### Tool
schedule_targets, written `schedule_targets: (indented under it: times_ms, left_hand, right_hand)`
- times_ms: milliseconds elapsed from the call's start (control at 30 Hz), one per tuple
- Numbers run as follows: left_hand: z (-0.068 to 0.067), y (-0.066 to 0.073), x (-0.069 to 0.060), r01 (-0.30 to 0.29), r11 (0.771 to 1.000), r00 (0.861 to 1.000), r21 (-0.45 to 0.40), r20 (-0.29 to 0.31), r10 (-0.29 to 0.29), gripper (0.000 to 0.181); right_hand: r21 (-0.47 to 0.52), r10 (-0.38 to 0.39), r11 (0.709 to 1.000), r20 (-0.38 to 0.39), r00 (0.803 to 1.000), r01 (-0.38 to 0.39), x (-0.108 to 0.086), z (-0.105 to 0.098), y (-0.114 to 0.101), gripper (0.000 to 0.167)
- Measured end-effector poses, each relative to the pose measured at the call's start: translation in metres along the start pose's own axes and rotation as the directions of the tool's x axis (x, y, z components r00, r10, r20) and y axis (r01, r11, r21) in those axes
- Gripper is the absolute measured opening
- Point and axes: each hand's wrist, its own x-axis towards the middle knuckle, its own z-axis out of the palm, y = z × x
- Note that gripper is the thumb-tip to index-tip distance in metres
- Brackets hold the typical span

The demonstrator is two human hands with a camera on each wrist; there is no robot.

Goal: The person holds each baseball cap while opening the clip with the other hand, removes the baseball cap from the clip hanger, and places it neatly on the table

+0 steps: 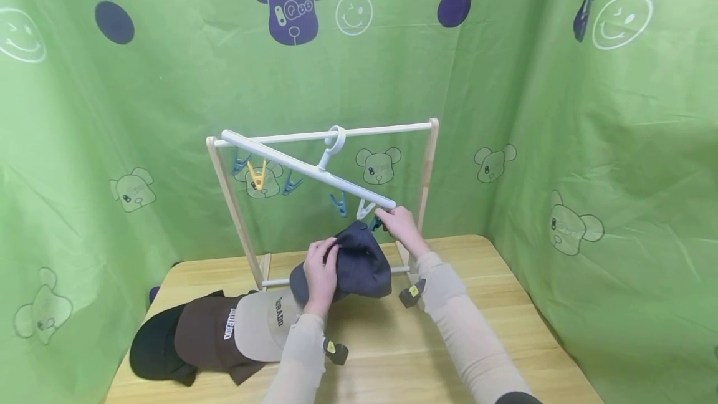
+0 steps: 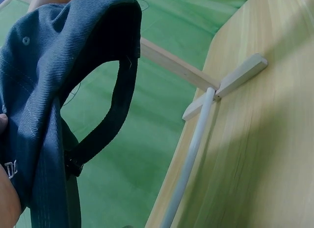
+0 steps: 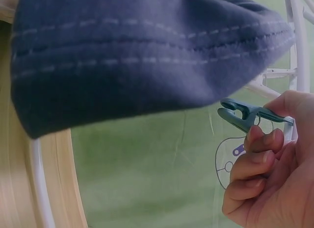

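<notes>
My left hand (image 1: 321, 273) grips a navy baseball cap (image 1: 363, 262) and holds it up off the table below the hanger's low right end. In the left wrist view the cap's adjustable back strap (image 2: 109, 125) hangs in a loop. My right hand (image 1: 401, 226) pinches a dark green clothespin (image 3: 245, 115) between thumb and fingers, close beside the cap's edge. The clothespin's jaws look parted, with no fabric visibly between them. A white hanger (image 1: 308, 170) hooks over the rack's top bar and tilts down to the right.
Several clips hang along the hanger, among them a yellow clothespin (image 1: 257, 174) and a white clothespin (image 1: 365, 209). The wooden rack (image 1: 230, 204) stands at the table's back. A beige cap (image 1: 263, 326), a brown cap (image 1: 204, 332) and a black cap (image 1: 157, 345) overlap at the left.
</notes>
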Motion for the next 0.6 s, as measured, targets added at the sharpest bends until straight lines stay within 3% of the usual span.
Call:
schedule_targets:
  times_ms: [600]
  left_hand:
    - [-0.001,-0.005,-0.007,0.008,1.000,1.000,-0.006,0.001,-0.008,0.017]
  right_hand:
    - [0.057,-0.030,0.998,-0.046,0.998,0.032,-0.001,-0.015,0.019,0.037]
